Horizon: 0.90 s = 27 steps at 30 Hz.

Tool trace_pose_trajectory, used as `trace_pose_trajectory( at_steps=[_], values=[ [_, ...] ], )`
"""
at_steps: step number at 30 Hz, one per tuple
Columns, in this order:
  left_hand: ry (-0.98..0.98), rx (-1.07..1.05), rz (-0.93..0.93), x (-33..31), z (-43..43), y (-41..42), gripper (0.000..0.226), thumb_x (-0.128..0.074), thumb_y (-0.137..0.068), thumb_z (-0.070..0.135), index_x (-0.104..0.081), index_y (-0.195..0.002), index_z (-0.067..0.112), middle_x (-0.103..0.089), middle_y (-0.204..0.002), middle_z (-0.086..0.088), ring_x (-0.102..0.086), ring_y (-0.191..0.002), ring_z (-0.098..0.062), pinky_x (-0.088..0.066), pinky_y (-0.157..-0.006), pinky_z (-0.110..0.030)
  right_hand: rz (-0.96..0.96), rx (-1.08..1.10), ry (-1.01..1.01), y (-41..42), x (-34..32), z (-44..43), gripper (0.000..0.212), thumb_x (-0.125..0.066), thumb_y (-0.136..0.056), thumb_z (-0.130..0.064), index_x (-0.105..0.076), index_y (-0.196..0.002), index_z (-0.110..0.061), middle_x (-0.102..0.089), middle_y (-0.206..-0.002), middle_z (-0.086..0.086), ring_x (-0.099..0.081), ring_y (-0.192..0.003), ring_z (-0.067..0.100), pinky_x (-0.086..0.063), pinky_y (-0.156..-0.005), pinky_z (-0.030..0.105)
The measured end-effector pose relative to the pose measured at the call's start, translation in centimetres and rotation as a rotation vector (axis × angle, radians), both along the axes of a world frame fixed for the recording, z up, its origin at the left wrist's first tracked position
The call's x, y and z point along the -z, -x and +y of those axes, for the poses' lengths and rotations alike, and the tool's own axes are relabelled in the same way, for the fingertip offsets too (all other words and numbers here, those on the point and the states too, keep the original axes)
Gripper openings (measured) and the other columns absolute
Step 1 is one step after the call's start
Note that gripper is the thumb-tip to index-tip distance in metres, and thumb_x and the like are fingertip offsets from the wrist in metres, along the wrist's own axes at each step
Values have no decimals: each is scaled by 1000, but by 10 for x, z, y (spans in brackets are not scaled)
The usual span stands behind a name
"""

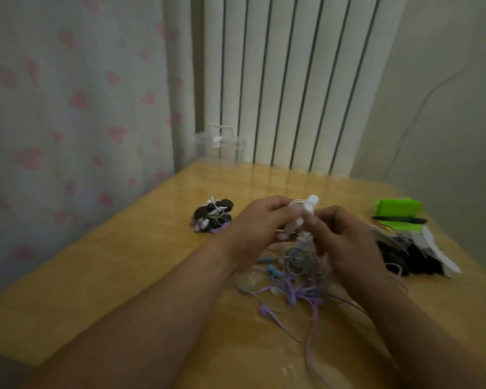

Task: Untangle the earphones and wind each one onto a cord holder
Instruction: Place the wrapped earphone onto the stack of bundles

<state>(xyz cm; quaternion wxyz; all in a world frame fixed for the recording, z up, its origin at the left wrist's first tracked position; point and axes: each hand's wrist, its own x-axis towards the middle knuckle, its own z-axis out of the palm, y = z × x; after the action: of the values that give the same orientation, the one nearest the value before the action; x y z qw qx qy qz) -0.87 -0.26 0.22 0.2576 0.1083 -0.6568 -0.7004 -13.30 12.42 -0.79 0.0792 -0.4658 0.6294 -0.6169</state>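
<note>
On the table [101, 270], far left, lies a pile [212, 216] of wound earphones on black holders. The left hand [253, 223] has its fingers curled, pinching a white holder [309, 207] with white cord looped on it. The right hand [345, 240] pinches the holder's lower end with curled fingers. Under both hands, on the table, lies the tangle [292, 282] of blue and purple earphones. Further right lie a green pack [396, 207], a black pen [399, 219] whose print is too blurred to read, and spare black holders [413, 261].
</note>
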Motion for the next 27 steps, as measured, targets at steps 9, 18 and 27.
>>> trace_pose_trajectory(
  at_steps=[9,18,27],
  values=[
    [665,-680,-257,12,-45,-52,25,-71,-95,37,-68,-118,27,-74,-102,7,-70,-89,-11,-59,-79,-40,244,184,-69,-1,7,3,6,-66,-101,-30,-72,-103,-28,-71,-89,-15,-65,-86,-2,-52,-72,21],
    [1222,-718,-687,34,-64,-64,49,-60,-97,52,-54,-144,37,-53,-141,4,-46,-130,-24,-34,-106,-45,47,330,73,16,4,13,19,-55,-106,-24,-66,-92,-19,-66,-77,-1,-57,-66,5,-45,-61,26],
    [1252,-757,-771,38,-66,-80,42,-66,-95,48,-62,-135,36,-54,-128,0,-48,-123,-27,-36,-100,-45,-180,416,133,20,-9,23,20,-54,-103,-25,-71,-93,-17,-66,-75,2,-60,-68,18,-50,-66,43]
  ],
)
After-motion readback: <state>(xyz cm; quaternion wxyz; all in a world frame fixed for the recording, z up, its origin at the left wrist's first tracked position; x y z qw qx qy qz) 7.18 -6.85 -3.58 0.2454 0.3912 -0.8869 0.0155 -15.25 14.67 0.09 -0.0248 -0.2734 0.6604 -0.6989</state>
